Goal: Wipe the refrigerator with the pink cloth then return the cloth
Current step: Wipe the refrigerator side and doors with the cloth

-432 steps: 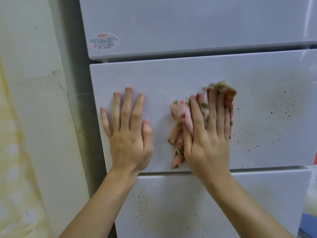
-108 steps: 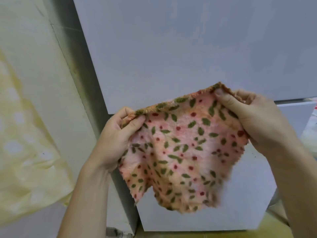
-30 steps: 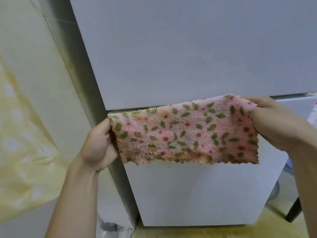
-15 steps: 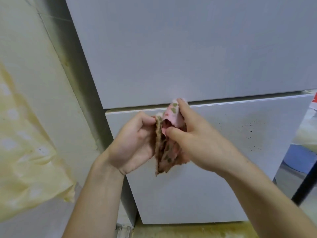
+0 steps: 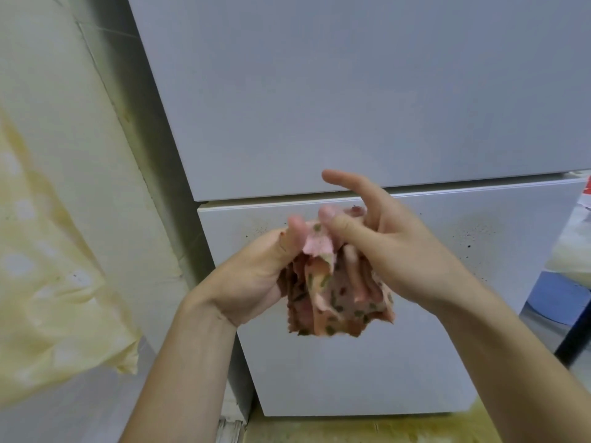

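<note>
A pale yellow fabric (image 5: pixel 48 266) with faint white spots hangs well to the left of the refrigerator (image 5: pixel 319 91), against a cream wall (image 5: pixel 73 129) that runs up to the refrigerator's left side. In front of the refrigerator's lower drawer front (image 5: pixel 319 378), just below the seam under the large upper door, the left hand (image 5: pixel 256 282) grips the bunched pink cloth (image 5: pixel 335 302), thumb pressed on its top edge and fingers curled behind it. The cloth, patterned with green leaves and red dots, hangs in folds between the two hands, held clear of the refrigerator's surface. The right hand (image 5: pixel 399 251) pinches the cloth's upper part with its thumb and lower fingers, while its index finger sticks out straight and free. Dark specks (image 5: pixel 468 244) dot the drawer front to the right of the hands. A blue object (image 5: pixel 550 302), too blurred to name, sits beyond the refrigerator's right edge.
</note>
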Demonstrator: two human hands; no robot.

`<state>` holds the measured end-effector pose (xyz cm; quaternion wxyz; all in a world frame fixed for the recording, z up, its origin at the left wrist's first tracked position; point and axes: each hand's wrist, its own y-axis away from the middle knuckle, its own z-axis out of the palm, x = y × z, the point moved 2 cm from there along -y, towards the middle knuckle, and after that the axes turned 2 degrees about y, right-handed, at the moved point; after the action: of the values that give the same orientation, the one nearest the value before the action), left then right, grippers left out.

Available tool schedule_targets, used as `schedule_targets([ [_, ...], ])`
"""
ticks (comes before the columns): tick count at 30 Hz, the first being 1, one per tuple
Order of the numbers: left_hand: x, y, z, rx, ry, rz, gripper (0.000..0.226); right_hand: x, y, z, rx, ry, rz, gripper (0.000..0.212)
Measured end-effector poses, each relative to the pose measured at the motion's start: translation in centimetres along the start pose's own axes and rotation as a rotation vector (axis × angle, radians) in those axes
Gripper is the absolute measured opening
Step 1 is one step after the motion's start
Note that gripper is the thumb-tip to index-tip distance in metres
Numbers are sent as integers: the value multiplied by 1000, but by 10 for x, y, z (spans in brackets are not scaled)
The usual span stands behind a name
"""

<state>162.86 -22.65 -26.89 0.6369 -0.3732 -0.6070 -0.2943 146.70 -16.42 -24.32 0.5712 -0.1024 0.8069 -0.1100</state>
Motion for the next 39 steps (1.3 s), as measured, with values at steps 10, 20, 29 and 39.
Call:
schedule_targets([
  [10,2,-1,-16,67,470,-37,57,1,-3,-35,284,-38,-67,23],
  [20,8,2,-14,168,195,44,76,4,-2,-26,97,19,106,45],
  [29,6,5,-22,345,12,18,31,8,-6,-26,95,80,123,73],
  [39,13,9,-39,801,12,268,19,1,-16,-21,237,-731,-48,36],
])
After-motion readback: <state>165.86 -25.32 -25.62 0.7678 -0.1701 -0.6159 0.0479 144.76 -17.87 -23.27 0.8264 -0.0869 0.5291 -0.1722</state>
